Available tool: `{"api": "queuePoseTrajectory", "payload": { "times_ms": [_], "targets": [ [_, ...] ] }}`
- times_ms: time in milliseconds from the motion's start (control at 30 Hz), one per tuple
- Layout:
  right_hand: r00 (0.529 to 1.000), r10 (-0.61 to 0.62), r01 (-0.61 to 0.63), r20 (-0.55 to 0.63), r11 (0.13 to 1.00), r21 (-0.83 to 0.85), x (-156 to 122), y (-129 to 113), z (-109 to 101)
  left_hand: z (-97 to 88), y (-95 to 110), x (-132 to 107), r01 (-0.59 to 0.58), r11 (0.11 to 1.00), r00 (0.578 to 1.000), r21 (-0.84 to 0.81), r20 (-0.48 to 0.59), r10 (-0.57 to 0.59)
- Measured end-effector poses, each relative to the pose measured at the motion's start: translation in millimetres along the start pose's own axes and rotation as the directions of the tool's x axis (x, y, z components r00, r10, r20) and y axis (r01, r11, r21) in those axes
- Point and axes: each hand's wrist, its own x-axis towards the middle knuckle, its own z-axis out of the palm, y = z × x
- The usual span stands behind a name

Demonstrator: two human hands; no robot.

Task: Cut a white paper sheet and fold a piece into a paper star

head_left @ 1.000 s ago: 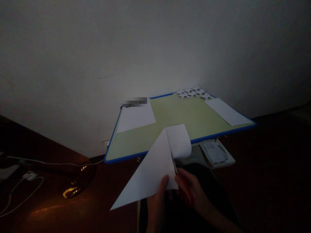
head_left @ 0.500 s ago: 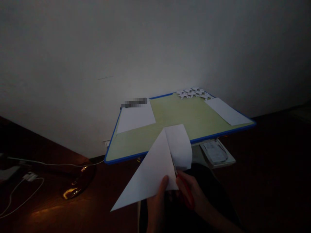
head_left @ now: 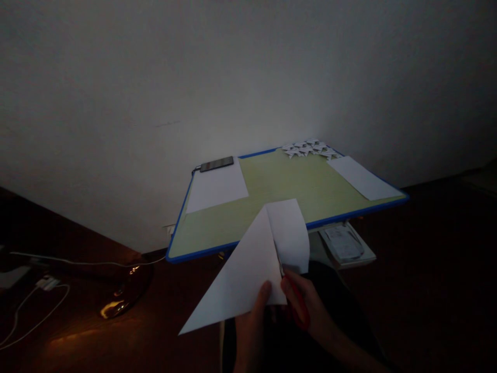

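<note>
The left hand (head_left: pixel 252 318) has a narrow grip on the lower edge of the folded white sheet (head_left: pixel 240 282), thumb on top. The right hand (head_left: pixel 316 305) has its grip closed around red-handled scissors (head_left: pixel 301 311), blades at the sheet, which hides part of the counter's (head_left: pixel 287 178) near edge.

Your left hand (head_left: pixel 250 318) comes up from the bottom edge, its wrist (head_left: pixel 246 357) nearly upright, with the thumb (head_left: pixel 264 292) laid on top and pointing up and slightly right; most of its fingers are hidden underneath, in a pinching hold. Your right hand (head_left: pixel 308 300) sits just beside it, curled in a closed grip, knuckles outward and fingertips turned toward your left thumb without touching it. Your bare right forearm (head_left: pixel 341 344) slants down to the lower right, fading into shadow.
</note>
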Motion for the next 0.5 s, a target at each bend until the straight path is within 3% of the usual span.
{"api": "queuePoseTrajectory", "payload": {
  "times_ms": [200, 500],
  "targets": [
    [0.998, -0.021, 0.021, -0.062, 1.000, -0.005, 0.5, -4.1, 4.4, -1.3, -4.2, 1.9, -0.078, 0.996, 0.996, -0.030, -0.039, 0.077],
    [0.998, -0.026, 0.026, -0.055, 1.000, 0.007, 0.8, -3.2, 3.0, -4.4, -1.9, 1.3, -0.042, 0.999, 0.999, 0.001, -0.019, 0.042]
  ]
}}
